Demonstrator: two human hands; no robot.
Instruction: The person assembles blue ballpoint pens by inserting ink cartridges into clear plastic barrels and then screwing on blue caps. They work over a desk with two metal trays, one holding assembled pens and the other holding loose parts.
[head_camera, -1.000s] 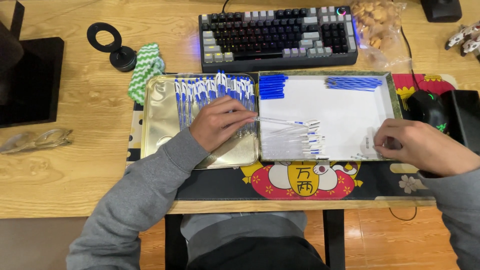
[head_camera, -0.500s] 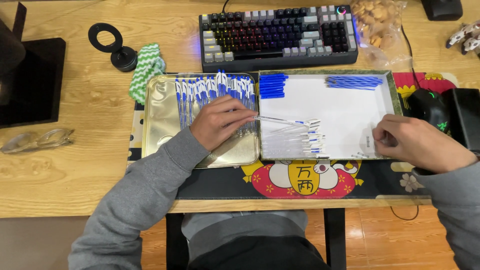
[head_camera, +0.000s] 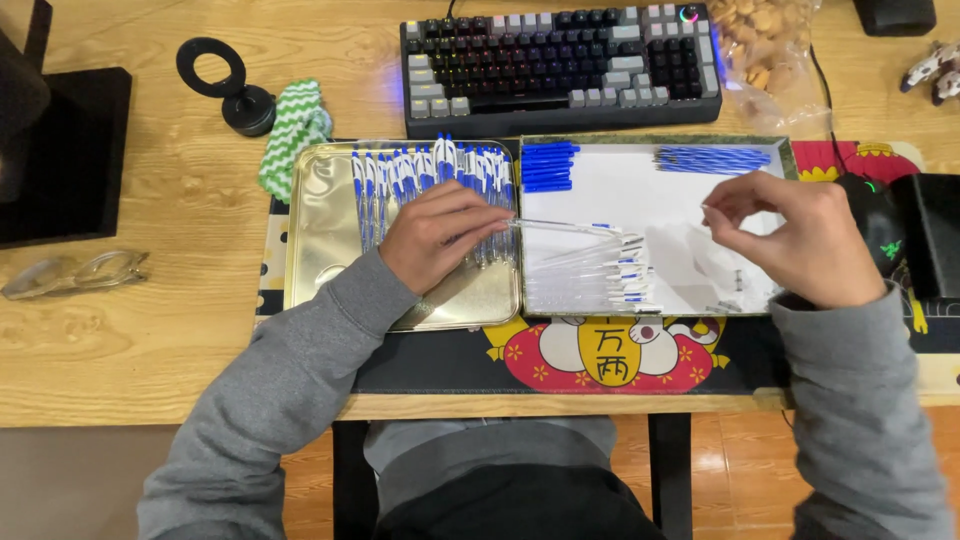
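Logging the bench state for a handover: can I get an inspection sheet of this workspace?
Surface: wooden desk with a printed mat.
Job's things: gold tray of assembled pens; white tray with blue caps, refills, clear barrels.
Clutter: glasses, green cloth, snack bag.
Hands: left hand holds a clear barrel; right hand pinches something too small to tell.
Cables: one by the mouse.
Surroundings: keyboard.

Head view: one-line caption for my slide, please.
Left hand holds a clear pen barrel over two trays; right hand pinches something small.
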